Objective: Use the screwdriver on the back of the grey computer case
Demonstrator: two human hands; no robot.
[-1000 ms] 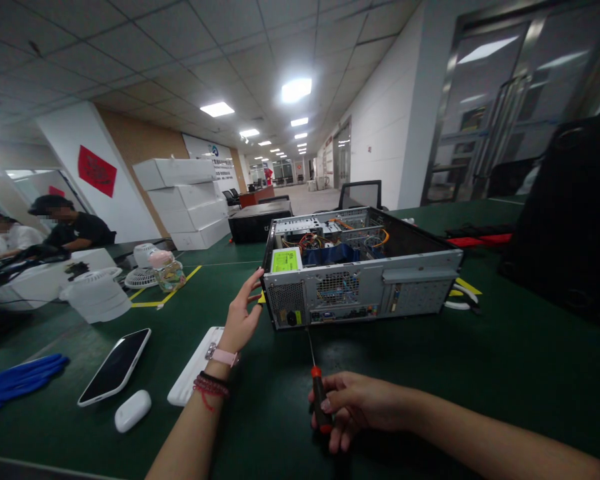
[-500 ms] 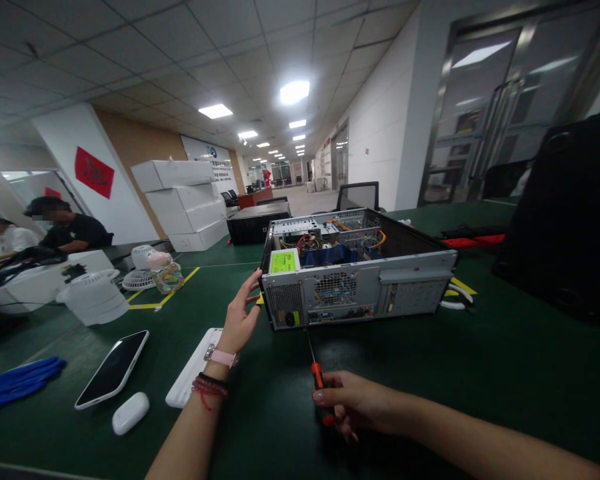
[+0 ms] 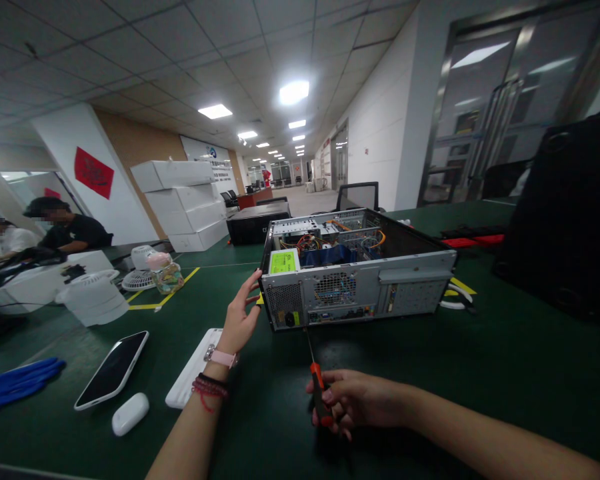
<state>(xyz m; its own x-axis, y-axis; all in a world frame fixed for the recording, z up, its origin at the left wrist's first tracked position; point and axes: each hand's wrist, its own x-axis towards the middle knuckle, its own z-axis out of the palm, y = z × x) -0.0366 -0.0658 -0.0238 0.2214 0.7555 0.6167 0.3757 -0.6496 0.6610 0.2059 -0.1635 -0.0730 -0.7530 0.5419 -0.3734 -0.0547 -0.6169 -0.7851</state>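
Observation:
An open computer case [image 3: 360, 293] lies on its side, its back panel facing me and wires and boards showing inside. The power supply [image 3: 284, 262], with a green label, sits in its near left corner. My left hand [image 3: 243, 313] rests against the case's left edge, fingers stretched out and holding nothing. In my right hand [image 3: 350, 400] is a red and black screwdriver [image 3: 317, 383], gripped by its handle. Its thin shaft points up and away, the tip at the lower edge of the back panel below the power supply. Whether it sits in a screw I cannot tell.
Left on the green table [image 3: 260, 427] lie a phone [image 3: 113, 369], a white earphone case [image 3: 131, 414], a white slab-like device [image 3: 193, 373] and blue gloves [image 3: 20, 387]. White boxes [image 3: 180, 207] are stacked behind. A large black panel [image 3: 565, 220] stands at right. People sit far left.
The fingers of my right hand have shifted around the screwdriver handle, and the hand sits slightly differently. The tip stays at the same spot. My left hand and the case have not moved.

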